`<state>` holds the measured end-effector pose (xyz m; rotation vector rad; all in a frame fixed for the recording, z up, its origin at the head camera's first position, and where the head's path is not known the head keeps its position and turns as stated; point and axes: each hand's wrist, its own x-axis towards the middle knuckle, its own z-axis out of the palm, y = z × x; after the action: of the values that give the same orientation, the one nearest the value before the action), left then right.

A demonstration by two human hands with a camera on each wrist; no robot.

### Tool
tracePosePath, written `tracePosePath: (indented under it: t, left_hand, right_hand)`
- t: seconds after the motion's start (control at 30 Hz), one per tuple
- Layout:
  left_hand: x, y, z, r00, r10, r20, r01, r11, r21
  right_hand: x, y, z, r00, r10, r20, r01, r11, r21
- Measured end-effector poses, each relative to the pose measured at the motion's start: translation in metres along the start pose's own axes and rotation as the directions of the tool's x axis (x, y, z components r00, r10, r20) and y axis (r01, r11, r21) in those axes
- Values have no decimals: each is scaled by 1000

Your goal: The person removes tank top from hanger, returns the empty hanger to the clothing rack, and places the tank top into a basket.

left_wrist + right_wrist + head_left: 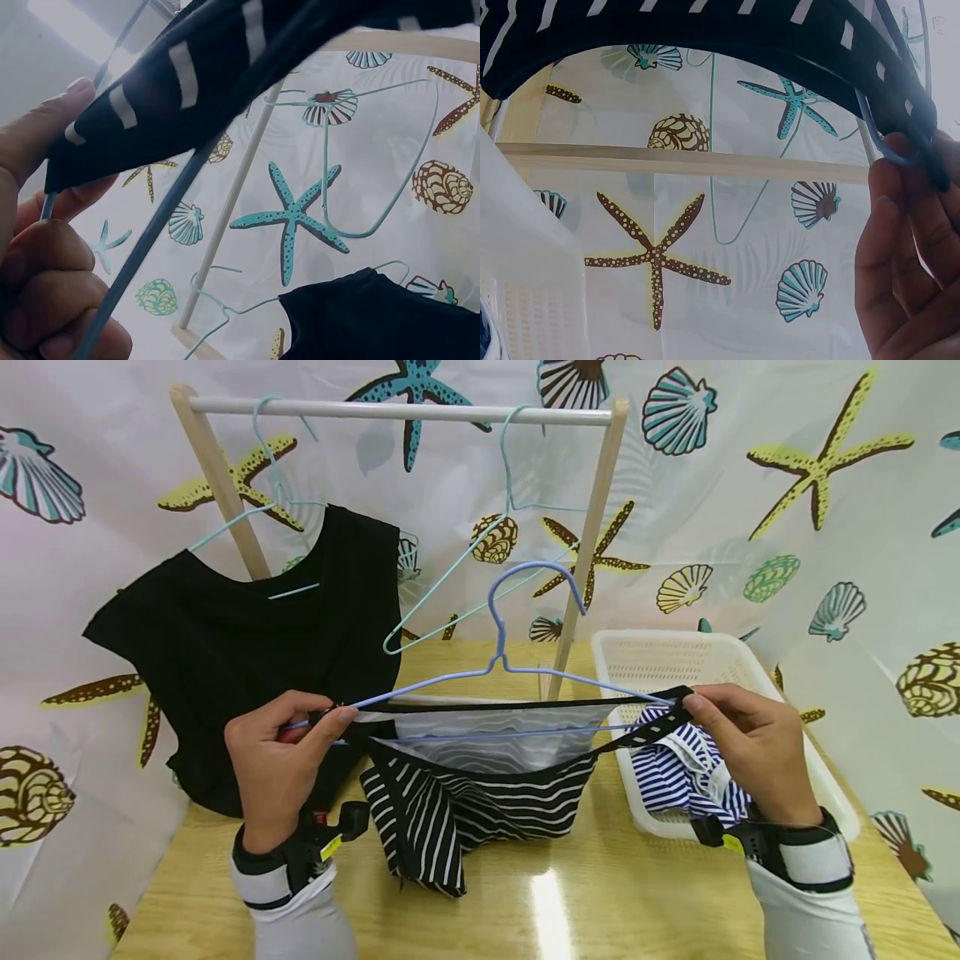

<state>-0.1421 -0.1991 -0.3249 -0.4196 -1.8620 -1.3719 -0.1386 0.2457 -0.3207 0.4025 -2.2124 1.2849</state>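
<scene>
A blue-purple hanger point(498, 635) is held level in front of me, with a black-and-white striped garment point(525, 793) hanging from it by its neck opening. My left hand point(281, 743) pinches the garment's edge together with the hanger's left end. On the other side, my right hand point(750, 735) pinches the garment's right strap point(660, 727) at the hanger's right end. The right wrist view shows the rounded hanger tip point(900, 154) by the right fingers. In the left wrist view, cloth point(150, 112) covers part of the hanger beside the thumb.
Behind stands a clothes rack with a pale rail point(405, 410) and wooden posts. A black top point(255, 627) hangs there on a mint hanger, beside a bare mint hanger point(450, 568). A white basket point(675, 647) with blue-striped clothing point(690, 768) stands at right on the wooden table point(600, 902).
</scene>
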Motion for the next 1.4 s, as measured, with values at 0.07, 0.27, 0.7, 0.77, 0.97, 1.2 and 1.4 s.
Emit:
tracePosePath:
  t: [0.07,0.27,0.7,0.77,0.97,1.2,1.4]
  left_hand:
    - [0,1,-2,1000,3,-11,-3,1000,-7]
    - [-1,-4,-7,999,23,-22,-24,999,-28]
    - [-1,-5,-16,998,36,-52,-38,998,-49]
    - [-1,-5,-17,998,28,-64,-31,998,-52]
    - [0,-5,-20,994,6,-107,-13,998,-66]
    - [-1,-3,-21,991,-9,-134,0,998,-69]
    - [-1,-2,-23,986,-15,-164,3,997,-72]
  right_hand:
    - [-1,0,0,1000,2,0,-2,1000,-2]
    - [0,0,1,1000,-16,-8,16,1000,-5]
    - [-2,-1,2,998,-56,6,56,998,-2]
    - [-2,-1,3,998,-68,7,68,998,13]
    - [-3,-1,3,998,-70,12,70,998,2]
    - [-4,0,3,998,-58,31,59,998,-14]
    - [-4,-3,4,998,-43,42,43,999,-10]
